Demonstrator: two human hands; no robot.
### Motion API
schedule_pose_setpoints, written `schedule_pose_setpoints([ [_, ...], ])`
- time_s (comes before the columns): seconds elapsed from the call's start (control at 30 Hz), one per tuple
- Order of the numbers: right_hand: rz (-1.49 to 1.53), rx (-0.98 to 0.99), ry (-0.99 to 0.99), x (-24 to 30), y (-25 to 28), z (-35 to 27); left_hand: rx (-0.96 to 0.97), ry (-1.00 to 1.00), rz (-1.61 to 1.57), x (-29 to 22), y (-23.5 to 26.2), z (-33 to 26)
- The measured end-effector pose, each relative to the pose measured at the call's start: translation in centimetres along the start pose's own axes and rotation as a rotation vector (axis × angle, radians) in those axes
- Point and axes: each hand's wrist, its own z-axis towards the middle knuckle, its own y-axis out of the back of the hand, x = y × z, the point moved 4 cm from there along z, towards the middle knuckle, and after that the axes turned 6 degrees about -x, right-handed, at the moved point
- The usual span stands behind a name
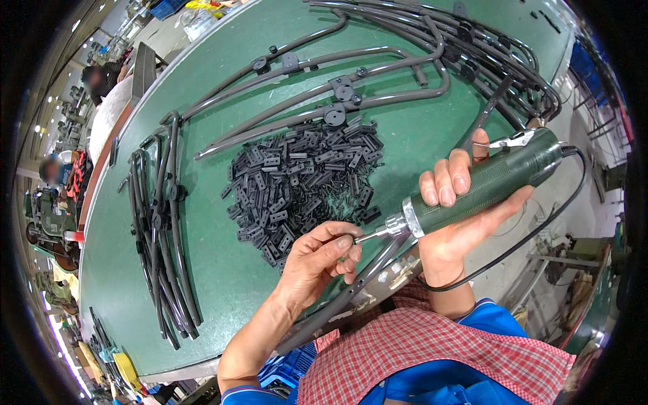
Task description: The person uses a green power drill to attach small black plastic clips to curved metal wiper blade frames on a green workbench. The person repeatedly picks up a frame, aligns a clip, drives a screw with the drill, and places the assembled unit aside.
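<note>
In my right hand (459, 196) is a dark green electric screwdriver (489, 179), its fingers wrapped round the body. The bit (368, 236) points left into the fingertips of my left hand (320, 256). Those fingers are pinched together at the bit's tip; whatever small piece they hold is hidden. Just below both hands a dark bent metal tube (351, 290) with small holes runs along the near edge of the table. Beyond my left hand lies a heap of small black blocks with holes (270, 182), with loose screws (344, 192) among them.
Dark tube frames (317, 64) with round knobs lie across the far side of the green table (223, 283). More tubes (162, 236) are stacked at left, another bundle (499, 54) at far right. A black cord (540, 236) loops from the screwdriver. Two people sit far left.
</note>
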Motion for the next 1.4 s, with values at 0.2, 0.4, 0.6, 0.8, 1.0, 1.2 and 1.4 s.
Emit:
schedule_pose_setpoints([
  [0.2, -0.003, -0.024, -0.030, 0.4, 1.1, -0.2, 0.034, -0.107, 0.804, -1.8, 0.7, -4.2],
  [0.4, -0.003, -0.202, -0.246, 0.0, 3.7, -1.9, -0.038, -0.081, 1.438, 0.8, 2.4, -7.9],
  [0.6, -0.063, -0.345, -0.465, -1.4, 6.7, -5.0, -0.185, -0.557, 1.522, 3.0, 6.5, -5.3],
  [0.8, -0.163, -0.310, -0.474, -2.2, 7.4, -5.9, -0.198, -0.526, 1.589, 3.0, 6.2, -4.9],
  [1.0, -0.105, -0.303, -0.515, -3.1, 7.9, -7.2, -0.312, -0.805, 1.738, 3.5, 5.3, -5.8],
  [1.2, -0.134, -0.277, -0.524, -2.8, 8.2, -7.1, -0.424, -0.655, 1.332, -0.1, 5.4, -4.2],
  [1.4, -0.160, -0.324, -0.534, -2.6, 7.3, -6.9, -0.396, -1.070, 1.783, -7.9, 0.5, 6.2],
])
